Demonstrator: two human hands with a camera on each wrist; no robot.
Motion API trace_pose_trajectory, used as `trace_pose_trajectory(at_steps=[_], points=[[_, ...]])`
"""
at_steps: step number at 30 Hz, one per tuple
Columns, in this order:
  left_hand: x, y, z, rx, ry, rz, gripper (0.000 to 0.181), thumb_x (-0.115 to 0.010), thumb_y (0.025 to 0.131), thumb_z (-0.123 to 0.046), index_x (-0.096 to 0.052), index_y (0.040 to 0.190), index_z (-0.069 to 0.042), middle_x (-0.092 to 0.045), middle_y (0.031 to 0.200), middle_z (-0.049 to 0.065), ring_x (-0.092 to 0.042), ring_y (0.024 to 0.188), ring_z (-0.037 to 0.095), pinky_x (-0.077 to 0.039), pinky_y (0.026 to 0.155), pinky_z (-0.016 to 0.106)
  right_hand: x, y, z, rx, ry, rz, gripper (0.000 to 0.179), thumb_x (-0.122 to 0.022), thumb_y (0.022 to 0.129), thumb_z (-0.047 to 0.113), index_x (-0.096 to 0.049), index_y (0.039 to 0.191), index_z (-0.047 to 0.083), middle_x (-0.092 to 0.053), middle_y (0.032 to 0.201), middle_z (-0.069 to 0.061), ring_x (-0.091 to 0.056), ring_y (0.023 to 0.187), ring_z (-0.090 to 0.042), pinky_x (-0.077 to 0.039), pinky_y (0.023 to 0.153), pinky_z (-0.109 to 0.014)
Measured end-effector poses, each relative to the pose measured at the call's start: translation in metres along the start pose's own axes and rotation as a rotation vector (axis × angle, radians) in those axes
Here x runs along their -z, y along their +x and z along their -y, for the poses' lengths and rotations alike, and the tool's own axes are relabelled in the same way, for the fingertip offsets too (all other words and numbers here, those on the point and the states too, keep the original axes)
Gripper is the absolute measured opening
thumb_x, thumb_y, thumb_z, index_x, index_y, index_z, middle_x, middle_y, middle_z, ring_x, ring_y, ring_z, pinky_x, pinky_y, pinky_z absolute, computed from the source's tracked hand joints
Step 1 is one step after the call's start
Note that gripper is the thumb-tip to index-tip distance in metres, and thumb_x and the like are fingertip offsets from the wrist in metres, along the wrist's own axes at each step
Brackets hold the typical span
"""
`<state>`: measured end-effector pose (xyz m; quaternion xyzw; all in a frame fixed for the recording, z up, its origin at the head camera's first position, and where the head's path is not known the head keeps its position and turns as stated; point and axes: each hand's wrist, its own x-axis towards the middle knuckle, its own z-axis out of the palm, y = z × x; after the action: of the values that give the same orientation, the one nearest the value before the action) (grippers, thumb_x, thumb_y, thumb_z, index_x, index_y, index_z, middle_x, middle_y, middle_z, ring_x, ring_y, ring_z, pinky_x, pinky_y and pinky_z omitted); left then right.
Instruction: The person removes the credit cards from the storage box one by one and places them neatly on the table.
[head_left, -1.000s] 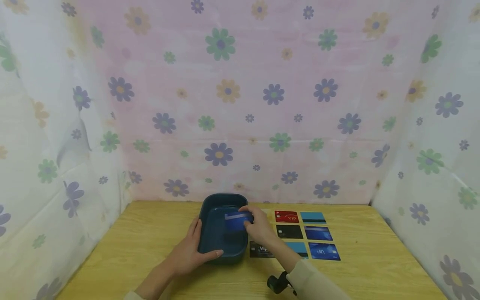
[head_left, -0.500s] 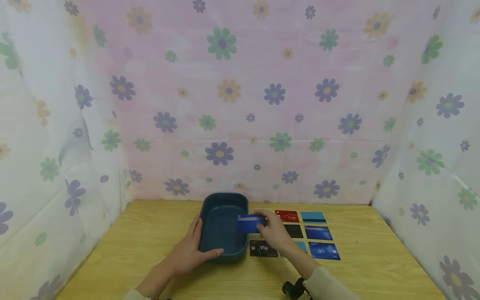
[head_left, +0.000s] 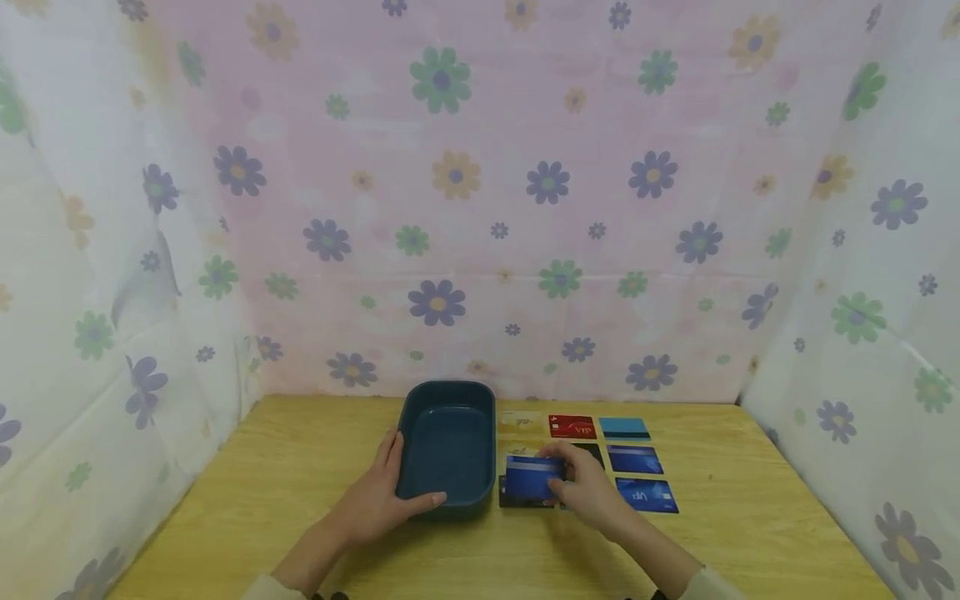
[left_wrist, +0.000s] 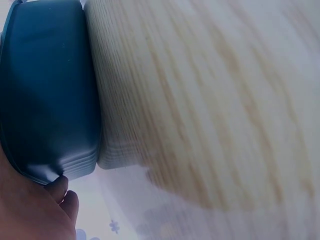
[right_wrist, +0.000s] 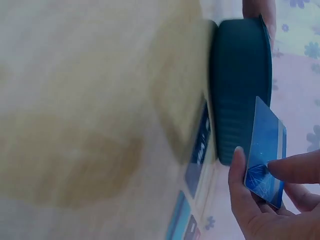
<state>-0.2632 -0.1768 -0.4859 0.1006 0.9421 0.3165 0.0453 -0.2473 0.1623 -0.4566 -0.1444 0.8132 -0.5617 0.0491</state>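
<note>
My right hand (head_left: 592, 493) pinches a blue bank card (head_left: 529, 478) with a pale stripe between thumb and fingers. In the head view this card is raised over the lower left of several cards laid in rows, partly covering a black VIP card (head_left: 506, 497). The right wrist view shows the held card (right_wrist: 264, 145) tilted, beside the wall of a dark blue rectangular box (right_wrist: 240, 90). My left hand (head_left: 372, 502) grips that box (head_left: 447, 450) at its near left corner, fingers along the left wall, thumb on the near rim. No card shows inside the box.
Around the right hand lie a red VIP card (head_left: 572, 427), a light blue card (head_left: 625, 428), a striped blue card (head_left: 634, 459), another blue card (head_left: 647, 495) and a pale card (head_left: 519, 422). A flowered curtain (head_left: 480, 208) encloses the wooden table (head_left: 720, 483).
My right hand has carried the blue card out from over the box, right and toward me, above the near cards. My left hand stays on the box.
</note>
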Motion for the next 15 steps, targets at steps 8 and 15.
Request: trace_pose_trajectory(at_steps=[8, 15], points=[[0.002, 0.0, -0.004, -0.002, 0.007, -0.001, 0.131, -0.064, 0.08, -0.081, 0.0, 0.164, -0.004, 0.006, 0.171, 0.016, -0.034, 0.146, 0.048, -0.041, 0.107, 0.062, -0.006, -0.022, -0.009, -0.043, -0.106, 0.109, 0.034, -0.062, 0.083, -0.017, -0.066, 0.111, 0.001, -0.064, 0.119, -0.015, -0.063, 0.094, -0.026, -0.055, 0.072, -0.036], [0.002, -0.002, -0.004, 0.003, 0.017, -0.011, 0.131, -0.065, 0.079, -0.081, -0.001, 0.164, -0.004, 0.005, 0.172, 0.015, -0.035, 0.146, 0.048, -0.041, 0.107, 0.062, -0.017, -0.026, -0.017, -0.018, -0.339, 0.103, 0.027, -0.075, 0.08, -0.005, -0.069, 0.105, 0.005, -0.07, 0.111, -0.01, -0.061, 0.105, -0.034, -0.05, 0.09, -0.056]])
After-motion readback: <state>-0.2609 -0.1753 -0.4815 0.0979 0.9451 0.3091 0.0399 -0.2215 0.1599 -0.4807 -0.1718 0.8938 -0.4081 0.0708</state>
